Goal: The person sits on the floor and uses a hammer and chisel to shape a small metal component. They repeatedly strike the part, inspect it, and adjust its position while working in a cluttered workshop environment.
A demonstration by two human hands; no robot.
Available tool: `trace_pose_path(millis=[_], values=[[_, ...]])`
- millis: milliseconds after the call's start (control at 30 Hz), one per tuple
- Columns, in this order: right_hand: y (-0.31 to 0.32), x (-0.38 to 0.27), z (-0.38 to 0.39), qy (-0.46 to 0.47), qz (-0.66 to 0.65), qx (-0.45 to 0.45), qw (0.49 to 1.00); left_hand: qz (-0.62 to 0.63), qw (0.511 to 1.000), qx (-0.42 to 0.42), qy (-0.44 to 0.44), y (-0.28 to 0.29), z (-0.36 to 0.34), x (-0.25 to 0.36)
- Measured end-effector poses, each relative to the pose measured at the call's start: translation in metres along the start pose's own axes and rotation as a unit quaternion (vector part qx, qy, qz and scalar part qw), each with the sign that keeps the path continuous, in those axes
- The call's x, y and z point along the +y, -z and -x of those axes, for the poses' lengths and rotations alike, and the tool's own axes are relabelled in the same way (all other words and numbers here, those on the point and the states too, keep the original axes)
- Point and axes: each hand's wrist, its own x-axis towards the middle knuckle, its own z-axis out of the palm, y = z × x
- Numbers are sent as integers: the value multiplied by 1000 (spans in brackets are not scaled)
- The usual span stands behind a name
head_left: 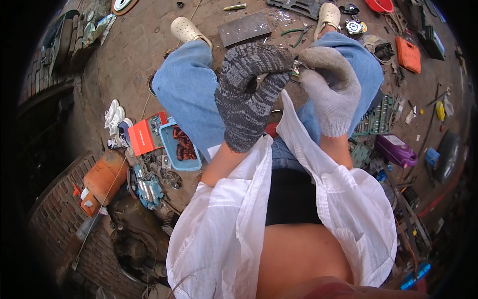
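Note:
My left hand (253, 92), in a dark grey mottled knit glove, is closed with its fingertips pinched together. Opposite it, my right hand (332, 89), in a light grey glove, curls in the same kind of pinch. A small shiny metal piece (296, 68) shows between the two sets of fingertips, and both hands seem to grip it. Most of it is hidden by the gloves, so its kind cannot be made out. Just beyond the hands lie a dark rectangular metal block (245, 30) and green-handled pliers (297, 36) on the ground.
To the left are a blue basin (170, 149) with dark reddish things, a red box (143, 135), white shoes (114, 115) and an orange tank (105, 175). On the right lie a green socket tray (374, 118), a purple jug (397, 150) and an orange case (408, 55).

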Motion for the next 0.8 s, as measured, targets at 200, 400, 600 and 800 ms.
trace_pose_path(millis=[200, 400, 600, 800], values=[[-4, -4, 2, 48, -22, 21, 998, 253, 963, 59, 69, -10, 1, 15], [-1, 0, 3, 125, 64, 25, 990, 205, 973, 68, 84, -10, 1, 18], [-3, -1, 5, 103, 37, 52, 993, 172, 979, 45, 101, -8, 4, 11], [-4, 0, 3, 79, -11, 43, 996, 198, 966, -2, 167, -5, 5, 13]])
